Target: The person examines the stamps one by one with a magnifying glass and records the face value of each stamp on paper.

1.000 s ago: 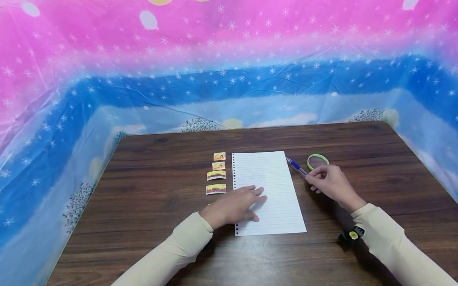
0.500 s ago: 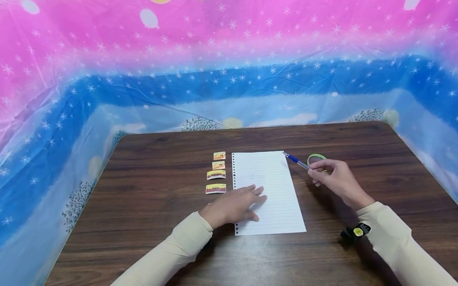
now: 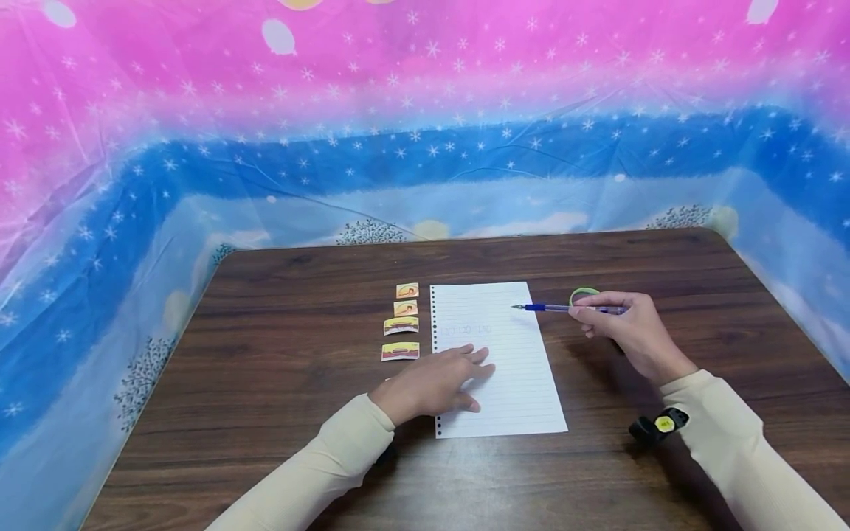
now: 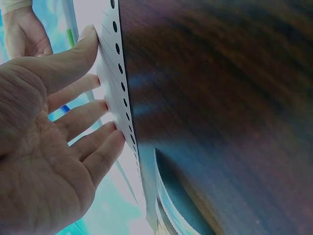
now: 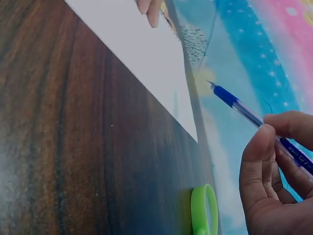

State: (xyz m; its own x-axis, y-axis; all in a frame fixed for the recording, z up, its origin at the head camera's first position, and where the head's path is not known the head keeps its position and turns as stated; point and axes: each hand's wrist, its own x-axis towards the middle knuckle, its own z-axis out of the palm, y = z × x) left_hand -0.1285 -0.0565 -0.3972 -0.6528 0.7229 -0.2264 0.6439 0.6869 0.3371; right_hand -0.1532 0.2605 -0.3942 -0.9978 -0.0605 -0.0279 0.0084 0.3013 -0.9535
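Observation:
My left hand (image 3: 434,380) rests on the punched left side of a lined sheet of paper (image 3: 518,391), fingers spread and straight. In the left wrist view the fingertips (image 4: 117,137) touch the sheet beside its row of holes. My right hand (image 3: 631,332) pinches a blue pen (image 3: 538,307) between thumb and fingers. The pen's uncovered tip points left, over the upper right part of the sheet; in the right wrist view the pen (image 5: 239,108) is held above the table. Faint writing (image 3: 468,330) crosses the paper's middle.
Several small printed paper pieces (image 3: 401,351) lie in a column left of the sheet. A green round rim (image 3: 584,293) lies behind my right hand, partly hidden by it. A patterned cloth (image 3: 372,184) hangs beyond the wooden table's (image 3: 279,332) far edge.
My right hand has moved slightly right and swung the pen from a slant to nearly level, its tip now over the sheet. The left hand has stayed in place.

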